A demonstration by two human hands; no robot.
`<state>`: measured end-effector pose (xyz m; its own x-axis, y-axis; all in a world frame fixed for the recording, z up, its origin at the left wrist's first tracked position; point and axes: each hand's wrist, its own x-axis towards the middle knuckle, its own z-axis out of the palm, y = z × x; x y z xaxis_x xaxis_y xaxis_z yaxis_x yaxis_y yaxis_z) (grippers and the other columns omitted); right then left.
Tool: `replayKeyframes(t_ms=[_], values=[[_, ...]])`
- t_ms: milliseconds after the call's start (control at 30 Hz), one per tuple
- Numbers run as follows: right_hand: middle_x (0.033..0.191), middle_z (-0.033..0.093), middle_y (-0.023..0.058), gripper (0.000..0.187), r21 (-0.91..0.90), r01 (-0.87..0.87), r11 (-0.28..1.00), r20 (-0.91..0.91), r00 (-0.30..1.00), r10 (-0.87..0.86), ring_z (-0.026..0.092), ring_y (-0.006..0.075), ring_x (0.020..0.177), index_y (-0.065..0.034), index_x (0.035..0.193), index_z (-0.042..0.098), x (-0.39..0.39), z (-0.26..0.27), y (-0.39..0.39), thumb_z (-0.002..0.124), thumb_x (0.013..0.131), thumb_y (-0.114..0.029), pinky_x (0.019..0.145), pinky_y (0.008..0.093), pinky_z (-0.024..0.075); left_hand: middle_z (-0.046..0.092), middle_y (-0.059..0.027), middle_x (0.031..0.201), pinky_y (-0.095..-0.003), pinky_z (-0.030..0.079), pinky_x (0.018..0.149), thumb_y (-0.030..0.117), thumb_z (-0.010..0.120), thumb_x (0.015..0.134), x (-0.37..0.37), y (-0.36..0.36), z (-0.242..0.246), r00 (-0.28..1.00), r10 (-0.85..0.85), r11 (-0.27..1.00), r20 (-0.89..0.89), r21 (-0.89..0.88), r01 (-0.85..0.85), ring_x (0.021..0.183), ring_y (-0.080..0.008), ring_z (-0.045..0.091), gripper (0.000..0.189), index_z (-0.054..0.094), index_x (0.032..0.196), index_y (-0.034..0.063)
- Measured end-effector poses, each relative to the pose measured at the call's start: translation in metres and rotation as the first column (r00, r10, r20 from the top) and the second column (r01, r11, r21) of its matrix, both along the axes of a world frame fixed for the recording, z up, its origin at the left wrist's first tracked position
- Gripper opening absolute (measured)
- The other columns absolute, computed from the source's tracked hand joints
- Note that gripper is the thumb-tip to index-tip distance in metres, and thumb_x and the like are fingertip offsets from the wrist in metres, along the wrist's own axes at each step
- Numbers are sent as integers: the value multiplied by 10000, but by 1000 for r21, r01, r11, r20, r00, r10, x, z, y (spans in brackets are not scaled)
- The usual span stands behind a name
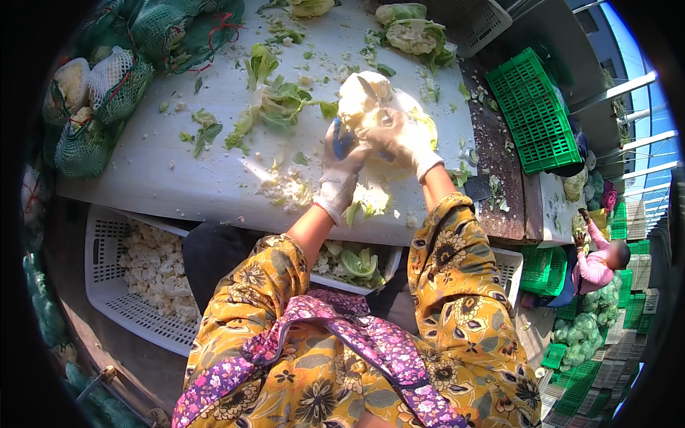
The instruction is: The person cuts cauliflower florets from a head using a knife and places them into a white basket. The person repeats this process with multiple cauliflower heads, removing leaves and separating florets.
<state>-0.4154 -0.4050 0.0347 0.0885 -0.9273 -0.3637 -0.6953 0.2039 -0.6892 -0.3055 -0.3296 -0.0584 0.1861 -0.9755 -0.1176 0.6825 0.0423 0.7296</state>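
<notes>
Both hands wear pale knit gloves and meet over a white worktable. My left hand, with blue on its fingers, supports a white cauliflower head from below. Over the florets lies what looks like a narrow grey knife blade, running out from the fingers of my right hand; its handle is hidden in the grip. Pale cauliflower leaf shows behind the right hand. Crumbs and trimmings lie on the table just below my hands.
Cut leaves and an untrimmed cauliflower lie on the table. Green net bags line the left. Below the edge are a white crate of florets and a bin of trimmings. A green crate and a person are right.
</notes>
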Motion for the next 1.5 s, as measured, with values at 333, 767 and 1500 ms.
replayKeyframes(t_ms=[333, 767, 1500], values=[[805, 596, 3, 332, -13, 16, 1000, 363, 932, -10, 558, 106, 651, -70, 1050, 602, -55, -31, 9, 768, 803, -218, 519, 277, 445, 483, -146, 1395, -340, 453, 1049, 81, 659, 912, 0, 7, 9, 969, -165, 986, -185, -60, 157, 1221, -216, 543, 744, 252, 1535, 68], [983, 712, 194, 747, -250, -378, 891, -6, 921, 389, 702, 312, 945, -65, 1341, 528, 31, -18, 85, 788, 773, -473, 816, 386, 536, 579, -140, 1328, -458, 463, 1045, 522, 404, 1038, 56, 12, -19, 747, -318, 941, -584, -96, 325, 1173, -298, 596, 573, 479, 1411, 94], [1383, 521, 259, 798, -124, -111, 986, -37, 994, 107, 529, 336, 1288, -26, 1508, 309, -6, -7, 82, 600, 920, -479, 1068, 402, 412, 545, -135, 1426, -304, 584, 771, 404, 468, 1048, 162, 111, -13, 463, -396, 898, -793, -230, 375, 1100, -288, 652, 450, 448, 1471, 251]])
